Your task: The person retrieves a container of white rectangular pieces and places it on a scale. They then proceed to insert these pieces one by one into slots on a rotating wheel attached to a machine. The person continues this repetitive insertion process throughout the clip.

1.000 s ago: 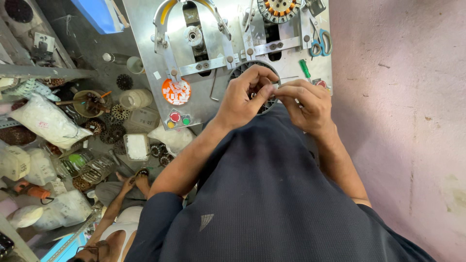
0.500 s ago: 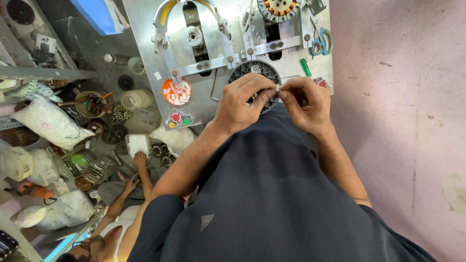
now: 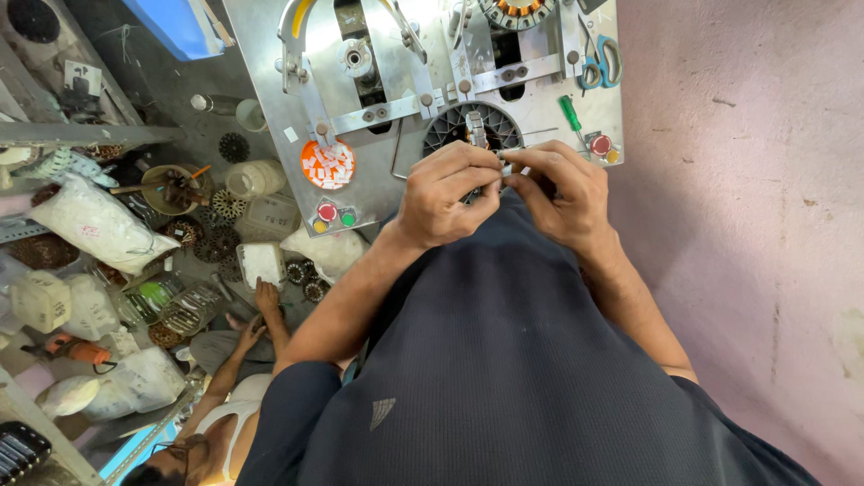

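Both my hands meet over the front edge of a metal workbench [image 3: 270, 54]. My left hand [image 3: 447, 193] and my right hand [image 3: 562, 189] pinch a small pale piece [image 3: 506, 167] between their fingertips. Just beyond them lies a round black slotted stator core [image 3: 459, 126], partly hidden by my fingers. A second core with orange windings [image 3: 517, 11] sits at the top of the bench. My dark shirt fills the lower middle of the view.
An orange dish of small white slips [image 3: 328, 164], a green screwdriver [image 3: 571, 113] and scissors [image 3: 600, 61] lie on the bench. Push buttons [image 3: 335, 216] are near its corner. Below left, another person [image 3: 234, 378] sits among plastic bags, tubs and metal parts. A pink wall [image 3: 747, 225] stands right.
My hands have stayed together at the black core, fingers shifting slightly. The seated person's arm has reached up towards the white tub on the floor.
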